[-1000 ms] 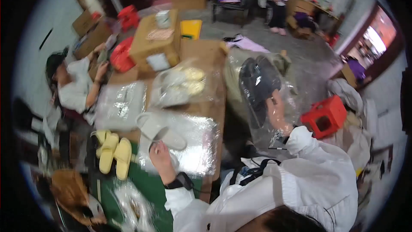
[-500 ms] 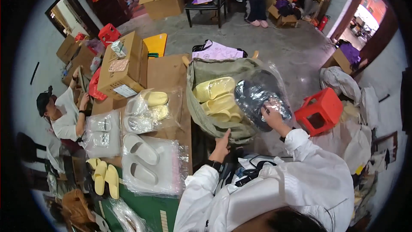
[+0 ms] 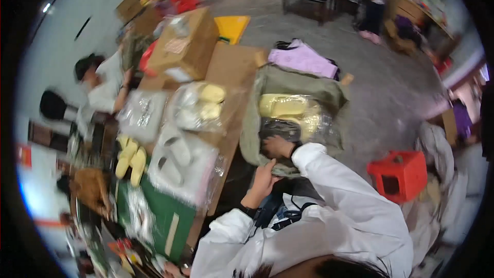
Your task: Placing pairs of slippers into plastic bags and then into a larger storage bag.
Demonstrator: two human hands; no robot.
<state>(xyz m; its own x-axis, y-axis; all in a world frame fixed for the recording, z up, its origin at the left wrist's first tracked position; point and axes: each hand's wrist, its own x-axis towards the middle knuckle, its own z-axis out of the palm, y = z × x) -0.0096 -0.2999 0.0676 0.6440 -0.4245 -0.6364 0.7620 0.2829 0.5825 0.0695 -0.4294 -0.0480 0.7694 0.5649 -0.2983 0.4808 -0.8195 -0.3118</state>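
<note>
An olive-green sack (image 3: 250, 123) stands with its mouth wide in front of me. Inside lie yellow slippers (image 3: 289, 105) in clear plastic. Nearer to me in the sack is a black bundle (image 3: 280, 129) wrapped in shiny clear plastic; its exact kind is hard to make out. My right hand (image 3: 279, 146) reaches over the near rim with its fingers curled on this bundle, the fingertips partly hidden. At the sack's near left rim, my left hand (image 3: 261, 184) has its fingers closed on the fabric, somewhat blurred.
On the table to the left lie bagged white slippers (image 3: 175, 157), bagged yellow slippers (image 3: 210, 104) and loose yellow slippers (image 3: 131, 159). A cardboard box (image 3: 188, 46) stands behind them. A red stool (image 3: 397, 176) is at the right. Another person (image 3: 105, 85) works at the left.
The black bundle has gone from the sack's right side down into its near left part, my right hand with it. My left hand's pointing finger has folded onto the rim. The view has turned.
</note>
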